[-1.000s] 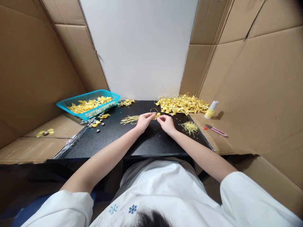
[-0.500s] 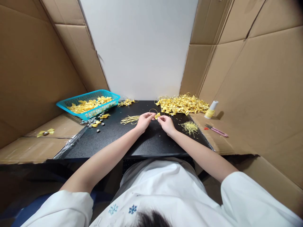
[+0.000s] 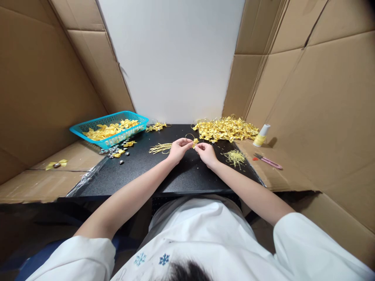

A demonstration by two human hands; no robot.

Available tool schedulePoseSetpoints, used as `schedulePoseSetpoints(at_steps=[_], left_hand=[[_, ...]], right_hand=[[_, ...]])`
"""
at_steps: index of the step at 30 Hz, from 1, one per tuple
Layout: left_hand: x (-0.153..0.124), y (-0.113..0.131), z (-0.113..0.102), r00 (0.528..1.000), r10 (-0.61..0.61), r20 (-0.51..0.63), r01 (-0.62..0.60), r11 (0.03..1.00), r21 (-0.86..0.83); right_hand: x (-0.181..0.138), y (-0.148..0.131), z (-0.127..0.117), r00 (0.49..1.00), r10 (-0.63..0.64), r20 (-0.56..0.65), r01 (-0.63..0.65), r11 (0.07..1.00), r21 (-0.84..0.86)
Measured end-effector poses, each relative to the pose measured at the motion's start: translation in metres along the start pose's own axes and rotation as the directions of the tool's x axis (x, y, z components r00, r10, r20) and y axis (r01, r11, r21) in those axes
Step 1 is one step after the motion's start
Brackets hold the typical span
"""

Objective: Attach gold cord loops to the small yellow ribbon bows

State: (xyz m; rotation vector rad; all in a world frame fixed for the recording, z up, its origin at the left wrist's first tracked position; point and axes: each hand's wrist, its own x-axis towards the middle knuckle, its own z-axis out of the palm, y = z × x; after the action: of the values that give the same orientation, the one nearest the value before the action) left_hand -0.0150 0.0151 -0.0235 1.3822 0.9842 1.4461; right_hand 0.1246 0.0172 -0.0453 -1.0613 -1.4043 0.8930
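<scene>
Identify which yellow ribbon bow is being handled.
The yellow ribbon bow between the left hand and right hand; the others lie in the turquoise plastic basket, on the black table or brown cardboard.

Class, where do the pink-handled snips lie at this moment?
In the head view, the pink-handled snips lie at right on the cardboard, beside a small red piece and below the white cone.

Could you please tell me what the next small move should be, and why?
Perhaps the right hand should gently snug the small yellow bow while the left hand steadies it: both hands pinch close together there, and a thin loop rises beside the bow. I cannot tell how tight it already is.
</scene>
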Motion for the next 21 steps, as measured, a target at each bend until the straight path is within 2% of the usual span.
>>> schedulePoseSetpoints(at_steps=[7, 16, 21], left_hand=[[-0.0032, 0.0022, -0.0013, 0.993, 0.111, 0.028, -0.113, 0.991, 0.073], [-0.0038, 0.0044, -0.0021, 0.992, 0.117, 0.047, -0.121, 0.986, 0.113], [-0.002, 0.0023, -0.0033, 0.985, 0.159, 0.06, -0.165, 0.978, 0.128]], right_hand=[[-0.0002, -0.0024, -0.0004, 1.0, -0.014, -0.001, 0.014, 1.0, -0.01], [-0.0006, -0.0045, 0.0001, 1.0, -0.016, 0.004, 0.016, 1.0, 0.007], [-0.001, -0.0047, -0.0006, 1.0, -0.024, 0.008, 0.024, 0.999, 0.024]])
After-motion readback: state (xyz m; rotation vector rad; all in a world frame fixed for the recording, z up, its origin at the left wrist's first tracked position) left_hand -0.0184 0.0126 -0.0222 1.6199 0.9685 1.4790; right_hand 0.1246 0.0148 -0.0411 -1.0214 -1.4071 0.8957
